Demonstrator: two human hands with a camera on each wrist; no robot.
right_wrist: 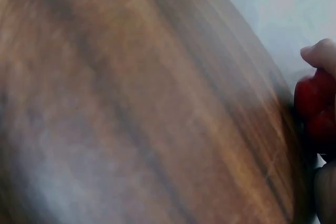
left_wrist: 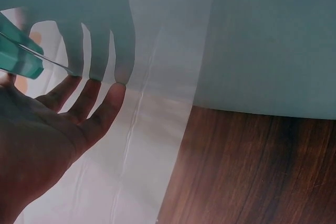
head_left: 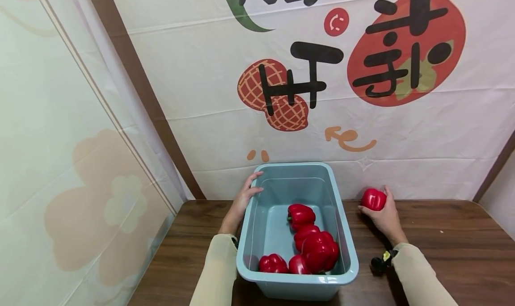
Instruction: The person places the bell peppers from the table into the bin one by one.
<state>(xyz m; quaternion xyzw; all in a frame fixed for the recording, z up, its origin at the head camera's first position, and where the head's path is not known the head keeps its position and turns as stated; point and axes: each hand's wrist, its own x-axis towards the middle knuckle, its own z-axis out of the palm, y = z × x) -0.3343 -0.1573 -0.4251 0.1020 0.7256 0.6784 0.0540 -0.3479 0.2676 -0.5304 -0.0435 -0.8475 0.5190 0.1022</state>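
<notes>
A blue plastic bin (head_left: 295, 277) stands on the table with several red bell peppers (head_left: 319, 251) inside, mostly toward its near right side. My left hand (head_left: 240, 203) grips the bin's left rim, with two digits over the edge. In the left wrist view, other fingers (left_wrist: 107, 111) of that hand touch the outer wall. To the right of the bin, near the back of the table, my right hand (head_left: 385, 217) holds another red bell pepper (head_left: 373, 199) between thumb and fingers. Only part of this pepper (right_wrist: 317, 108) shows at the right wrist view's edge.
The brown wooden table (head_left: 450, 234) ends at a white printed cloth (head_left: 209, 132) hanging behind it. Another cloth with a flower print (head_left: 124, 203) hangs along the left side. A small black device (head_left: 380, 263) sits at the right wrist.
</notes>
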